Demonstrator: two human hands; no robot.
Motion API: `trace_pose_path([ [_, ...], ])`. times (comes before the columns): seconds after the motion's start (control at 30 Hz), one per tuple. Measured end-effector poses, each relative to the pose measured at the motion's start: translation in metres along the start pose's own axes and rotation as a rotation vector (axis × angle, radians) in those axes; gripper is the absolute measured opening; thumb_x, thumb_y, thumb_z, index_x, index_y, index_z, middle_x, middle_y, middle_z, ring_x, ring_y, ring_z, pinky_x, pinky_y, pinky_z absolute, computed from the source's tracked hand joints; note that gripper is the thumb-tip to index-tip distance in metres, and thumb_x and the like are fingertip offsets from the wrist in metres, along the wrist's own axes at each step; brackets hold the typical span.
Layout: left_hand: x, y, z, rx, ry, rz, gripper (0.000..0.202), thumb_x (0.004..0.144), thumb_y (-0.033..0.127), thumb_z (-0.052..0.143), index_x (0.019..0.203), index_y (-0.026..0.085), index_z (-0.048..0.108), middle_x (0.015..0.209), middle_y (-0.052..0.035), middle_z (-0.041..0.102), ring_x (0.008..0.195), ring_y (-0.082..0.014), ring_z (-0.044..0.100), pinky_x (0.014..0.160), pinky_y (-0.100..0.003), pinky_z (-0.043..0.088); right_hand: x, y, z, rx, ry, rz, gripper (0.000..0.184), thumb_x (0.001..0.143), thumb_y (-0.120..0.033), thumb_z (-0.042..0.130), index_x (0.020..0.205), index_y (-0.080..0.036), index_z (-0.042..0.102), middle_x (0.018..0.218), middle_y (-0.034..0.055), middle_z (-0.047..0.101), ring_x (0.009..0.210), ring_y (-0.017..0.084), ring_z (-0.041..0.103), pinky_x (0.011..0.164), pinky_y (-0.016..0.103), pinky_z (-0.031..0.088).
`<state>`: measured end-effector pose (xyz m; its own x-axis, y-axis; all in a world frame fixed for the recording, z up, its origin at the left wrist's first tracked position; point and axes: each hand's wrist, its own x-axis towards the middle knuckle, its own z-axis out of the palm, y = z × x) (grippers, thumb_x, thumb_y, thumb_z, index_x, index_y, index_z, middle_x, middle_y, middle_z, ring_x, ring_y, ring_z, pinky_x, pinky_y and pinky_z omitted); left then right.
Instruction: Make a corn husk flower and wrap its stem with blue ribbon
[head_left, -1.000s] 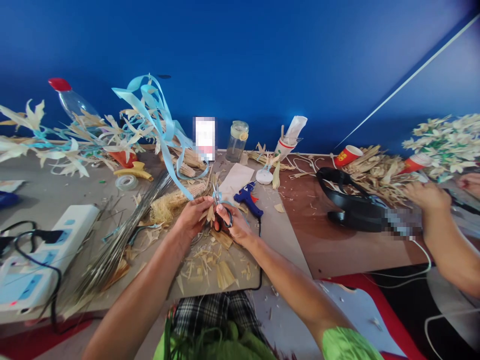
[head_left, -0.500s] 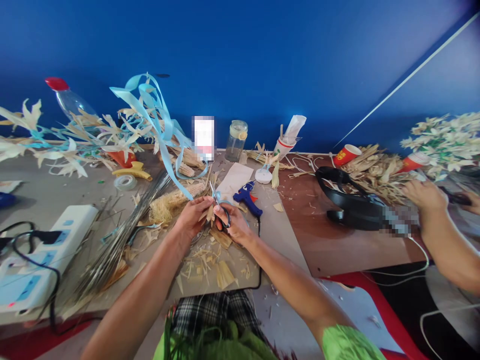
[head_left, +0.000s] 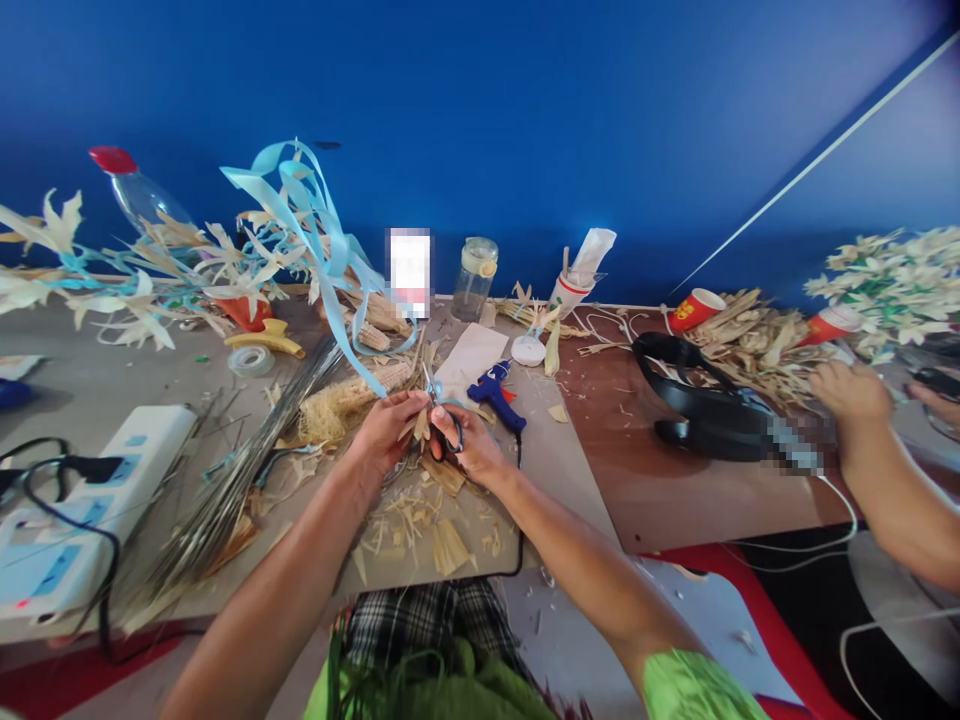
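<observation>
Fingers of the left hand (head_left: 384, 430) pinch a husk (head_left: 421, 425); the right hand (head_left: 474, 448) grips scissors (head_left: 459, 434).

The husk sits between the hands, low over the bench (head_left: 562, 480); from here I can't quite tell whether the blades (head_left: 430, 378) touch it. They stand right beside the left fingertips (head_left: 415, 401), so a slip could nick skin, and a hard squeeze might split something so papery. The glue gun's (head_left: 491, 393) cord (head_left: 520, 555) runs under the right forearm (head_left: 570, 530), which could snag it. Scraps (head_left: 450, 547) litter the grey bench, a brown one (head_left: 637, 500) adjoins on the right, and a blue wall (head_left: 525, 120) rises behind.
</observation>
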<state>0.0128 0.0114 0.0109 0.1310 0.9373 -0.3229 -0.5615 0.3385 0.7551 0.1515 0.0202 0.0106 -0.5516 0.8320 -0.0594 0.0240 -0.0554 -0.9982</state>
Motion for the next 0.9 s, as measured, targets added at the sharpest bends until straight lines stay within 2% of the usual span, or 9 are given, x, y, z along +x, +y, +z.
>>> trace_pose_path([
  [0.13, 0.001, 0.000, 0.000, -0.014, -0.015, -0.015, 0.019, 0.066, 0.023, 0.070, 0.068, 0.011, 0.056, 0.050, -0.0025, 0.061, 0.038, -0.0157, 0.057, 0.039, -0.025, 0.047, 0.001, 0.002, 0.002, -0.033, 0.050, 0.024, 0.050, 0.079, -0.064, 0.047, 0.062, -0.018, 0.052, 0.044, -0.0051, 0.047, 0.039, 0.006, 0.035, 0.044, 0.022, 0.025],
  [0.27, 0.001, 0.000, 0.000, -0.039, 0.043, 0.021, 0.017, 0.065, 0.019, 0.070, 0.069, 0.011, 0.056, 0.050, -0.0009, 0.060, 0.039, -0.0145, 0.057, 0.040, -0.025, 0.049, 0.002, 0.006, 0.005, -0.001, 0.090, 0.020, 0.048, 0.077, -0.063, 0.052, 0.061, -0.018, 0.050, 0.044, -0.0062, 0.043, 0.039, 0.006, 0.034, 0.044, 0.022, 0.024],
  [0.47, 0.000, 0.000, -0.001, 0.033, -0.070, 0.000, 0.021, 0.069, 0.029, 0.067, 0.069, 0.012, 0.055, 0.048, -0.0036, 0.061, 0.035, -0.0209, 0.057, 0.033, -0.029, 0.045, 0.000, 0.003, 0.003, 0.023, -0.012, -0.030, 0.049, 0.082, -0.063, 0.043, 0.065, -0.018, 0.053, 0.048, -0.0033, 0.052, 0.042, 0.007, 0.039, 0.046, 0.022, 0.027],
  [0.67, 0.001, 0.001, 0.001, 0.037, -0.038, -0.005, 0.020, 0.067, 0.027, 0.068, 0.068, 0.012, 0.055, 0.048, -0.0034, 0.061, 0.036, -0.0192, 0.058, 0.036, -0.027, 0.046, -0.001, 0.000, 0.000, 0.011, 0.014, 0.008, 0.050, 0.079, -0.065, 0.045, 0.065, -0.018, 0.055, 0.045, -0.0044, 0.049, 0.041, 0.007, 0.038, 0.046, 0.022, 0.027],
  [0.83, 0.000, 0.002, 0.002, 0.021, -0.037, -0.016, 0.019, 0.066, 0.025, 0.069, 0.067, 0.011, 0.056, 0.050, -0.0038, 0.061, 0.038, -0.0185, 0.058, 0.038, -0.027, 0.047, 0.001, 0.008, 0.001, 0.005, 0.046, 0.024, 0.048, 0.079, -0.064, 0.048, 0.063, -0.018, 0.053, 0.044, -0.0050, 0.048, 0.040, 0.007, 0.037, 0.044, 0.022, 0.026],
  [0.9, 0.000, 0.002, 0.003, 0.001, 0.000, -0.008, 0.017, 0.064, 0.022, 0.070, 0.067, 0.011, 0.057, 0.050, -0.0028, 0.061, 0.039, -0.0170, 0.058, 0.039, -0.027, 0.048, 0.002, 0.012, 0.003, 0.003, 0.081, 0.032, 0.048, 0.078, -0.063, 0.050, 0.062, -0.018, 0.051, 0.043, -0.0056, 0.046, 0.039, 0.006, 0.036, 0.043, 0.022, 0.025],
])
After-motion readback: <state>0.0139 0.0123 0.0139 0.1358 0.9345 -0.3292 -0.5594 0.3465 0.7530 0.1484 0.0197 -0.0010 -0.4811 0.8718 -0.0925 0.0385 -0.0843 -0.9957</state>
